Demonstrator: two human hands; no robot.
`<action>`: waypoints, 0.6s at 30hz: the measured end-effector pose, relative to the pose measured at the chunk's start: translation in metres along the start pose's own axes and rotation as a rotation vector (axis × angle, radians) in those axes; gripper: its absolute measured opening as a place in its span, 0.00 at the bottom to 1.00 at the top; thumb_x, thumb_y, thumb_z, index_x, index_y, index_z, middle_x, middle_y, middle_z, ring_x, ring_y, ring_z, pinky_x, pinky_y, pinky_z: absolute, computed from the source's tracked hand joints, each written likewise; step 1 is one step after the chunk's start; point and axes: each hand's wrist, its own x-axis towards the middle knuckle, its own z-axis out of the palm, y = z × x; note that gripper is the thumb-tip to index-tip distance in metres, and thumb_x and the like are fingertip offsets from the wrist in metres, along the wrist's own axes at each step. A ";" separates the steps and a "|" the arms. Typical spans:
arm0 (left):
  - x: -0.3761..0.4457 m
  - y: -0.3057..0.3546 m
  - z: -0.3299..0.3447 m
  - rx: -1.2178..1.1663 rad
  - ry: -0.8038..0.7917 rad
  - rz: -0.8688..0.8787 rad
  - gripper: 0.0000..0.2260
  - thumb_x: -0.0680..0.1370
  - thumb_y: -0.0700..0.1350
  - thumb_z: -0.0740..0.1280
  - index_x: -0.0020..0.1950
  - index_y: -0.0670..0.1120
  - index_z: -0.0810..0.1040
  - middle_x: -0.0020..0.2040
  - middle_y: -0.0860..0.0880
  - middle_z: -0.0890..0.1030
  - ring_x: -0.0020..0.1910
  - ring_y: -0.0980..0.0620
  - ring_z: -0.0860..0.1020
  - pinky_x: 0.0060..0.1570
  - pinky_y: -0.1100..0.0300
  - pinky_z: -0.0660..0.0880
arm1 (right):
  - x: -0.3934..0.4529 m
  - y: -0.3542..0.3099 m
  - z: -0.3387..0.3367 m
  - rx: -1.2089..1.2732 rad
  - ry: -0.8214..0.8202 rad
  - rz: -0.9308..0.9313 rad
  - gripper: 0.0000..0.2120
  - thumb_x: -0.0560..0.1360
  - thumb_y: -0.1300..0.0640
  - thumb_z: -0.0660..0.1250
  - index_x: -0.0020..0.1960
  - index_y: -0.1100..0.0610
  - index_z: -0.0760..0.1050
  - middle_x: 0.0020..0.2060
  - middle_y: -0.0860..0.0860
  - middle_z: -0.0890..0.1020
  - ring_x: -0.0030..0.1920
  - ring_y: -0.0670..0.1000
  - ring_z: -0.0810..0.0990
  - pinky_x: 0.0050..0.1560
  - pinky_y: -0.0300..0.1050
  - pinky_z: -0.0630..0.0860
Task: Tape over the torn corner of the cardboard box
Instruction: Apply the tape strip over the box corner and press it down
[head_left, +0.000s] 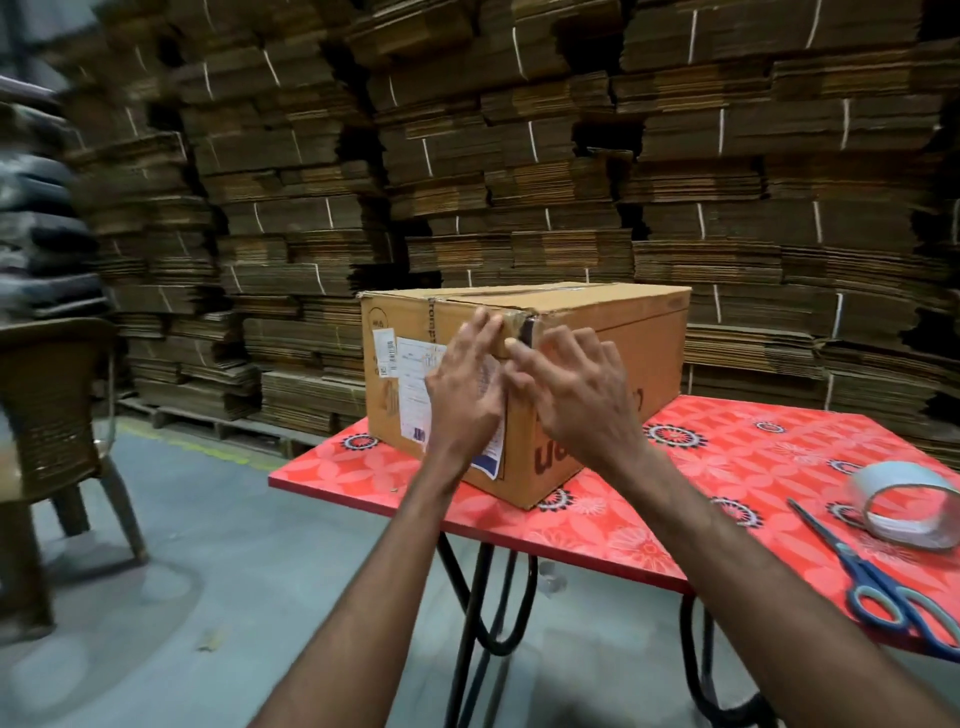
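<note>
A brown cardboard box (613, 338) with white shipping labels stands on the red patterned table (613, 535). Its near upper corner (524, 325) is torn, with a dark gap along the vertical edge. My left hand (465, 389) lies flat against the labelled side, its fingertips just left of that corner. My right hand (576, 395) is spread over the adjoining side, with the index fingertip touching the box edge below the tear. Both hands have their fingers apart and hold nothing. A grey tape roll (906, 506) and blue-handled scissors (872, 577) lie at the table's right.
Tall stacks of flattened cardboard bundles (519, 156) fill the whole background. A brown wicker chair (47, 415) stands on the grey concrete floor at the left. The table has black metal legs (467, 613).
</note>
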 end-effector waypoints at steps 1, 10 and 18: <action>-0.011 0.002 0.008 0.013 0.005 -0.002 0.25 0.81 0.53 0.59 0.78 0.56 0.60 0.79 0.59 0.56 0.77 0.58 0.56 0.72 0.39 0.56 | -0.005 0.001 0.002 -0.046 0.003 -0.039 0.19 0.82 0.48 0.62 0.71 0.49 0.75 0.62 0.53 0.78 0.57 0.56 0.74 0.51 0.54 0.71; -0.040 0.009 0.045 0.123 0.001 0.003 0.32 0.80 0.60 0.57 0.81 0.55 0.48 0.81 0.58 0.46 0.79 0.57 0.48 0.70 0.42 0.60 | -0.032 0.030 0.009 -0.045 -0.040 -0.084 0.23 0.81 0.50 0.62 0.75 0.49 0.71 0.72 0.51 0.75 0.66 0.55 0.73 0.59 0.56 0.70; -0.039 0.015 0.051 0.212 0.060 0.051 0.32 0.80 0.53 0.64 0.80 0.53 0.53 0.81 0.55 0.51 0.79 0.55 0.52 0.68 0.50 0.61 | -0.020 0.030 0.007 0.480 0.104 0.320 0.09 0.79 0.51 0.69 0.53 0.55 0.84 0.48 0.50 0.85 0.52 0.50 0.80 0.52 0.52 0.77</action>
